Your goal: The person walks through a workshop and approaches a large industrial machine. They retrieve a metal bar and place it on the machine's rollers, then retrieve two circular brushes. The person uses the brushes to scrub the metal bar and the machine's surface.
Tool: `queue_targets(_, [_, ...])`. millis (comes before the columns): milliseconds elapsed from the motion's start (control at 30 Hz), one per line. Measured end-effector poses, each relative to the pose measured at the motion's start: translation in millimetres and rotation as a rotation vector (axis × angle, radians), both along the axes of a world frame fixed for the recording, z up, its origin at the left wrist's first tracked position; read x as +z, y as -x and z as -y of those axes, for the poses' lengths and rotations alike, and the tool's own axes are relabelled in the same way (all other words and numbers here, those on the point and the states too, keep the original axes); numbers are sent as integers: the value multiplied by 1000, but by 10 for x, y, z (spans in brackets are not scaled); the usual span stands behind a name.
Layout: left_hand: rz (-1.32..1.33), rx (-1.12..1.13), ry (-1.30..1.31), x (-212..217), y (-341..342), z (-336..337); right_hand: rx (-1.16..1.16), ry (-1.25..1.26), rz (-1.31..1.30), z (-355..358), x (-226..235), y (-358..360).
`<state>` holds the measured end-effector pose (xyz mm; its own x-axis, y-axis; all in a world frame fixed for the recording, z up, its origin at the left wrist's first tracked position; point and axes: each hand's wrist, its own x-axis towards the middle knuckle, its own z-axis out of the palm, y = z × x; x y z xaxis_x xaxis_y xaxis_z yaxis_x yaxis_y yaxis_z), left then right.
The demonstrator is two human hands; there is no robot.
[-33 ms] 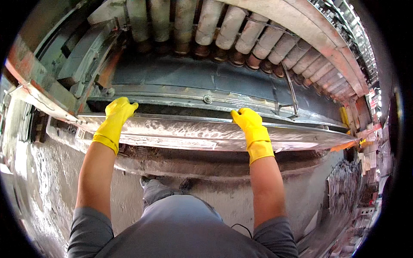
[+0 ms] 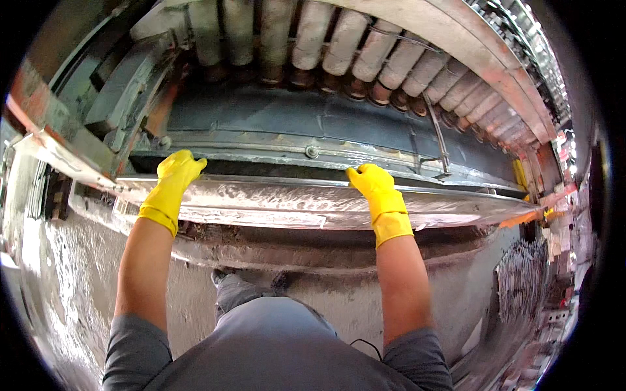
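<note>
Left hand and right hand, yellow-gloved, each clasped over the long shiny metal sheet

Left hand and right hand: each in a bright yellow rubber glove with a rolled cuff at the wrist. Forearms bare. Short grey sleeves, grey shirt; a thin dark cord, possibly a cable, lies at the chest.

Yellow gloves, silvery-grey metal sheet, grey shirt, whitish rollers.
</note>
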<state>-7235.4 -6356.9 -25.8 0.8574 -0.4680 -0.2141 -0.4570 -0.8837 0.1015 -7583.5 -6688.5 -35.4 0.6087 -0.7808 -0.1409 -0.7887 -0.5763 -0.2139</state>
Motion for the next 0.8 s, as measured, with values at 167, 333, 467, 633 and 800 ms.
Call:
queue_targets(167, [-71,26,-43,58,-15,101,-16,-52,-79,118,-62,-35])
queue_targets(333, [-56,33,159,-92,-71,-10,10,-93,-75,86,36,-123])
queue_targets(467, [-76,38,153,-112,-99,92,-37,-137,-99,104,52,-80])
queue_targets(633, [39,21,183,-194,-182,-15,-48,-117,-65,86,37,-161])
queue_targets(800, [-22,66,185,-251,-256,14,-22,-127,-69,85,102,-123])
